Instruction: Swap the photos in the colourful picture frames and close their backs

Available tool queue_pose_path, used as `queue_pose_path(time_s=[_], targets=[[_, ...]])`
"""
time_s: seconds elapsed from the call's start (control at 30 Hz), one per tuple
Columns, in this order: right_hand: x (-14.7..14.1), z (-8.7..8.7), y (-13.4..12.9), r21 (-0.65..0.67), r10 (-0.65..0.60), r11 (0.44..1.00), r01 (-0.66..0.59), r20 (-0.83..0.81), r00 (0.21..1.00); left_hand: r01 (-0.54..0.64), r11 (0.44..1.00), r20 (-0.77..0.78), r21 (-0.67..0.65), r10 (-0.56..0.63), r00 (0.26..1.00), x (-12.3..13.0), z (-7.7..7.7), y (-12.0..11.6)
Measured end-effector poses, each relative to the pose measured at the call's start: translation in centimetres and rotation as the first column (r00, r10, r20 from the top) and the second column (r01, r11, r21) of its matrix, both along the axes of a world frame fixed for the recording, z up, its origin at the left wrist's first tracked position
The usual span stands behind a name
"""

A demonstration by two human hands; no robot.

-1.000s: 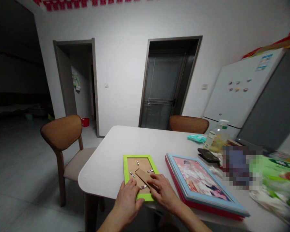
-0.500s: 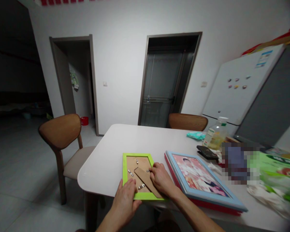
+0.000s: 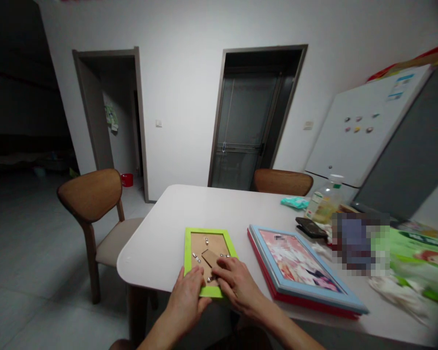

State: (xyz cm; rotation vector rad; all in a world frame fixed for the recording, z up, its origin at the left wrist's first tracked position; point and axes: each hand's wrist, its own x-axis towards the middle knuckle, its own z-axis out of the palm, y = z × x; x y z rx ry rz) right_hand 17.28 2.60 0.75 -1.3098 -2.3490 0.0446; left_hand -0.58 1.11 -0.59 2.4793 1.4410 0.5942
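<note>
A lime-green picture frame (image 3: 187, 248) lies face down on the white table, its brown backing board (image 3: 199, 243) showing. Small metal turn clips (image 3: 206, 241) sit around the board's edges, and a hinged stand (image 3: 209, 256) lies slanted across it. My left hand (image 3: 190, 294) grips the frame's lower left corner, fingers on top and thumb at the bottom edge. Over the lower part of the backing is my right hand (image 3: 239, 284), its bent fingertips closed at the lower metal clip (image 3: 210, 278). This hand covers much of the stand and the lower right corner.
Right of the green frame, a light-blue picture frame (image 3: 273, 265) with a pink picture lies on a red one (image 3: 260, 260). Beyond are a black phone-like object (image 3: 311, 227), a clear bottle (image 3: 323, 201), a teal packet (image 3: 295, 202) and crumpled tissues (image 3: 397, 296). Chairs (image 3: 91, 192) stand around the table (image 3: 156, 233).
My right hand has moved from the right-hand clip down and left to the lower clip. My left hand stays at the frame's corner. The view has shifted slightly.
</note>
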Motion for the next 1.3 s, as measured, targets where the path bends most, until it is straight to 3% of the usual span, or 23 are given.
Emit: queue_pose_path(time_s=[0.4,0.63,0.83,1.07,1.3], targets=[[-0.5,0.7,-1.1,-0.025,0.155,0.988,-0.155,0.013,0.988,-0.003,1.000,0.054,0.014,0.002,0.999,-0.3,0.1,0.1],[-1.9,0.6,1.9,-0.091,0.058,0.994,-0.063,-0.056,0.997,0.018,0.999,0.122,0.027,-0.022,0.992,-0.4,-0.3,0.2],[-4.9,0.4,4.9,-0.082,-0.023,0.996,0.027,0.057,0.998,0.034,0.999,0.154,0.015,-0.036,0.987,-0.5,-0.2,0.1],[-5.3,-0.5,5.4,-0.080,-0.027,0.996,0.028,0.016,1.000,0.040,0.999,0.194,0.031,-0.045,0.980,-0.6,-1.0,0.2],[-4.9,-0.8,5.7,-0.097,0.064,0.993,-0.061,0.025,0.998,0.046,0.999,0.183,0.014,-0.048,0.982,-0.8,-0.5,-0.2]])
